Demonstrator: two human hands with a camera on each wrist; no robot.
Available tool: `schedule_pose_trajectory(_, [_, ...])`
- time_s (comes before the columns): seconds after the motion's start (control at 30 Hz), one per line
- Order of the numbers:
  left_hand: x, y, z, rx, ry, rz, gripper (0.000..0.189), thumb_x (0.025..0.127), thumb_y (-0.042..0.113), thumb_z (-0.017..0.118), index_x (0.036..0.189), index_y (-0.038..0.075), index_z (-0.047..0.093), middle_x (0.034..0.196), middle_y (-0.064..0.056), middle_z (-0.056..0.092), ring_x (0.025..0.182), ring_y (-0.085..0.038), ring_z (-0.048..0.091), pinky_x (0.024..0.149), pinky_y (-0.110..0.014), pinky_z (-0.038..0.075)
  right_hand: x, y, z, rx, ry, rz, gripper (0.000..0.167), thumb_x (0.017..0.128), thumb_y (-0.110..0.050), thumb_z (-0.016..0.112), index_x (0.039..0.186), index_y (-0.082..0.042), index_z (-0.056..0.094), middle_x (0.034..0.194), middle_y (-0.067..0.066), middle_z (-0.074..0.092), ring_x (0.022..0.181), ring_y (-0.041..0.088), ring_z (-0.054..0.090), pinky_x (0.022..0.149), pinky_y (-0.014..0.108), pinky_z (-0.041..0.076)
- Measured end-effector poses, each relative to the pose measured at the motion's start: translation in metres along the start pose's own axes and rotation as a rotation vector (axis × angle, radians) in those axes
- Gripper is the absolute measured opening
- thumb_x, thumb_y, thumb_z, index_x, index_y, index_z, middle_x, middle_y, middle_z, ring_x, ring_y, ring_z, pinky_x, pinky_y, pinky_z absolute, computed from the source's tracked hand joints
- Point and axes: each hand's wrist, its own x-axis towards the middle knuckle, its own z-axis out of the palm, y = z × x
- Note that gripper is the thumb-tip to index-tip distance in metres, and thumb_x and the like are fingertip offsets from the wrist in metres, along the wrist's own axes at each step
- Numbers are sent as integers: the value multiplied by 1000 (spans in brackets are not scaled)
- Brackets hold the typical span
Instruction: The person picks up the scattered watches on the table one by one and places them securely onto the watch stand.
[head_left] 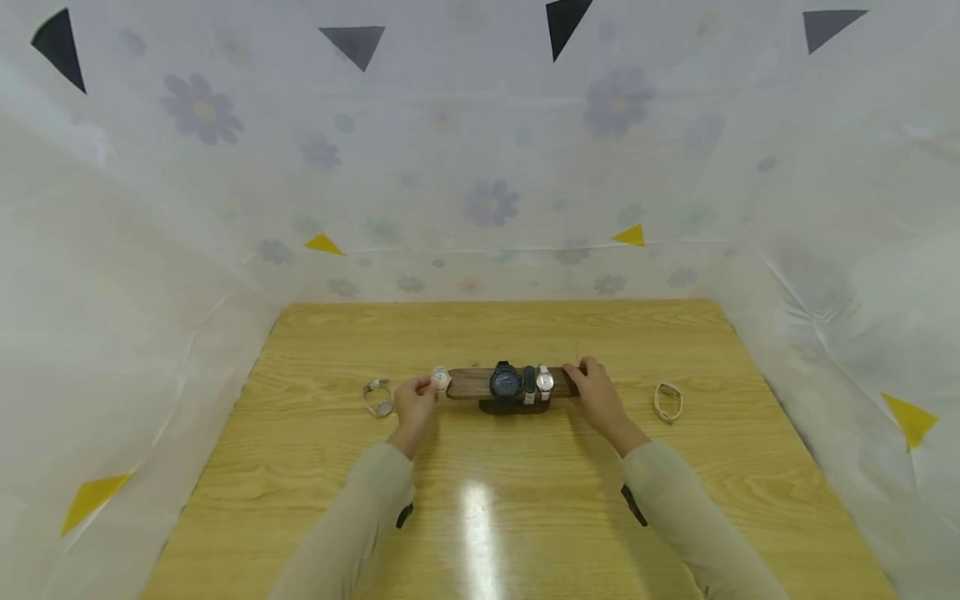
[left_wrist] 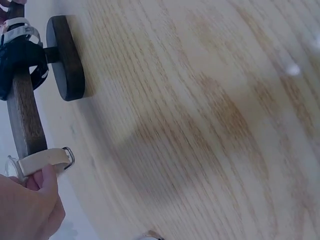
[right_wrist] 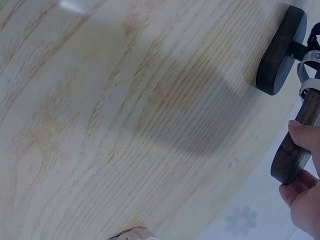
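A dark wooden watch stand (head_left: 468,382), a horizontal bar on a short base (head_left: 495,407), stands mid-table. My left hand (head_left: 415,407) pinches a cream-strapped wristwatch (head_left: 441,379) right at the bar's left end. In the left wrist view its strap (left_wrist: 42,161) is a loop with the buckle side toward the table, overlapping the bar's tip. Round the bar sit a large black watch (head_left: 506,382), a slim dark-faced band (head_left: 530,380) and a white watch (head_left: 545,382). At the other end my right hand (head_left: 596,396) grips the bar, thumb and fingers on opposite sides of its tip (right_wrist: 290,157).
Left of my left hand, a silver-faced watch (head_left: 383,408) lies on the wooden table (head_left: 337,483). A beige-strapped watch (head_left: 667,402) lies to the right of my right hand. Pale flowered sheeting (head_left: 420,167) hangs along the table's back and sides.
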Motion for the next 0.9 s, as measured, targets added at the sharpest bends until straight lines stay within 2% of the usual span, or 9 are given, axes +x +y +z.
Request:
schedule_pose_trajectory(0.1, [-15, 29, -6, 86, -53, -23, 20, 87, 8, 63, 99, -8, 66, 82, -18, 67, 71, -22, 65, 61, -31, 55, 0, 0, -1, 6, 5, 1, 46, 71, 6, 74, 115, 2, 59, 107, 28, 50, 91, 40, 53, 75, 50, 51])
schedule_pose_trajectory(0.17, [-12, 17, -4, 41, -59, 103, 19, 87, 14, 64, 95, -2, 69, 75, -10, 68, 65, -15, 64, 55, -24, 52, 0, -1, -2, 7, 1, 5, 46, 72, 6, 74, 115, 2, 59, 108, 28, 49, 92, 40, 53, 75, 50, 50])
schedule_pose_trajectory(0.23, [-10, 13, -3, 37, -81, 136, 21, 86, 18, 66, 101, 3, 68, 73, -7, 67, 62, -15, 62, 53, -27, 51, 0, -1, -2, 4, -8, 9, 47, 72, 7, 73, 116, 2, 58, 109, 29, 49, 93, 41, 53, 76, 50, 51])
schedule_pose_trajectory(0.33, [-16, 22, -6, 70, -126, 176, 28, 87, 15, 65, 113, 5, 64, 75, -9, 65, 63, -17, 62, 52, -26, 51, -1, 0, -1, 0, -25, 14, 48, 72, 7, 73, 117, 2, 58, 111, 28, 48, 95, 41, 53, 78, 50, 51])
schedule_pose_trajectory(0.4, [-32, 54, -14, 183, -190, 145, 37, 87, 3, 61, 123, -2, 55, 84, -20, 61, 71, -28, 62, 58, -30, 53, -1, 0, 0, 2, -32, 18, 48, 72, 7, 72, 118, 2, 57, 112, 28, 48, 96, 41, 53, 78, 50, 51])
schedule_pose_trajectory(0.5, [-42, 71, -23, 261, -269, 253, 36, 88, -3, 57, 124, -9, 53, 90, -24, 57, 80, -32, 61, 64, -26, 54, -1, -1, 0, 12, -32, 20, 48, 73, 8, 72, 118, 2, 57, 112, 29, 48, 97, 41, 52, 79, 50, 51])
schedule_pose_trajectory(0.6, [-42, 74, -29, 327, -338, 357, 39, 86, -3, 60, 123, -12, 52, 94, -25, 55, 84, -33, 58, 72, -32, 55, -1, -1, -1, 11, -31, 16, 48, 73, 7, 72, 118, 2, 58, 113, 29, 48, 96, 41, 52, 79, 49, 50])
schedule_pose_trajectory(0.77, [-36, 75, -34, 452, -472, 349, 54, 80, 3, 69, 129, -7, 48, 111, -20, 51, 98, -31, 54, 86, -43, 50, -2, -2, -2, -2, -37, 17, 47, 74, 7, 72, 119, 2, 58, 113, 29, 49, 97, 41, 52, 80, 49, 50])
schedule_pose_trajectory(0.9, [-30, 78, -35, 520, -510, 378, 49, 80, 2, 69, 124, -7, 50, 125, -21, 47, 116, -36, 48, 97, -47, 44, -2, -1, 0, -7, -32, 13, 47, 74, 7, 71, 119, 2, 57, 112, 29, 48, 98, 41, 52, 79, 50, 50])
